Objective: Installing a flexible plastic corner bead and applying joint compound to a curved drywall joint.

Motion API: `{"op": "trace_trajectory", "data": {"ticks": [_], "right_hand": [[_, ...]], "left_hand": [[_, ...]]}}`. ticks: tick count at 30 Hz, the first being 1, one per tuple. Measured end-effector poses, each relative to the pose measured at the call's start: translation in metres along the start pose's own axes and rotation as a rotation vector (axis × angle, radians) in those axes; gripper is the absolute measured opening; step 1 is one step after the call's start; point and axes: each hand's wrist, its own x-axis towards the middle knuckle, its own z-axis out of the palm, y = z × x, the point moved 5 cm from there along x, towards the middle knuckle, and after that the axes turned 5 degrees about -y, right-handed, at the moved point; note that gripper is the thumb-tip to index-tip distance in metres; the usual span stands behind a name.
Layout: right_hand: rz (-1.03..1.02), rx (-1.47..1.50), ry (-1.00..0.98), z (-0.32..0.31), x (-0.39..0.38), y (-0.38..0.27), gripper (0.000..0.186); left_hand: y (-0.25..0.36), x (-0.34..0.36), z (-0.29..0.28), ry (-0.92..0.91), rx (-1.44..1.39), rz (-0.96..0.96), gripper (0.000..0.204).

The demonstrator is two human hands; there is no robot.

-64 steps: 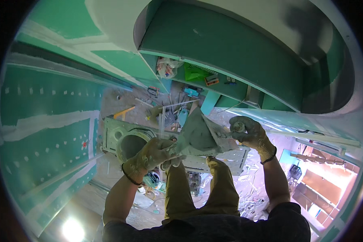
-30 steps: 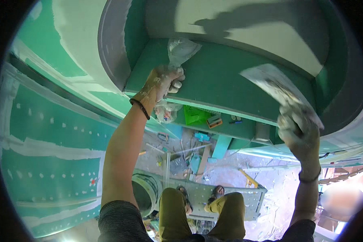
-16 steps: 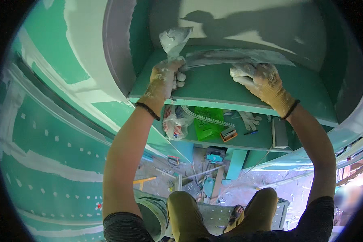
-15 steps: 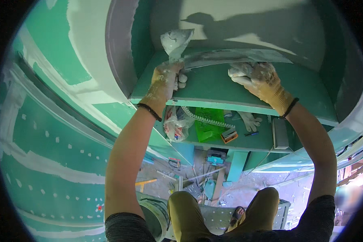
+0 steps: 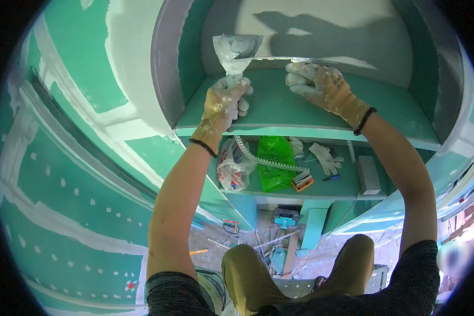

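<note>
My gloved left hand (image 5: 222, 108) grips the handle of a putty knife (image 5: 231, 52), its blade upright and coated with pale joint compound. In my gloved right hand (image 5: 326, 89) is a long, wide taping knife (image 5: 279, 58), turned nearly edge-on. The left end of that long blade meets the putty knife's face, where grey compound sits. Compound smears both gloves. Both hands are raised above the upper green shelf (image 5: 300, 113) of a curved niche, in front of its grey back wall (image 5: 332, 42).
The lower shelf holds a clear plastic bag (image 5: 233, 171), a bright green bag (image 5: 275, 158), a white spiral strip (image 5: 266, 162), a small orange box (image 5: 302, 181), a white glove (image 5: 327, 159), a blue pen (image 5: 332, 178) and a grey box (image 5: 368, 176). Below, a toolbox (image 5: 285, 217) stands on the littered floor.
The long blade has tilted from showing its broad face to nearly edge-on, and its left end now meets the putty knife. My right hand has moved slightly left and up.
</note>
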Motion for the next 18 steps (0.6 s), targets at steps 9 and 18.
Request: {"op": "trace_trajectory", "data": {"ticks": [9,18], "right_hand": [[0.116,0.348,0.007,-0.039,0.001,-0.007,0.049],[-0.278,-0.215,0.358,-0.048,-0.004,-0.012,0.046]], "left_hand": [[0.003,-0.003,0.002,0.013,0.030,0.028,0.028],[0.004,-0.006,0.004,0.147,0.082,0.121,0.030]]}}
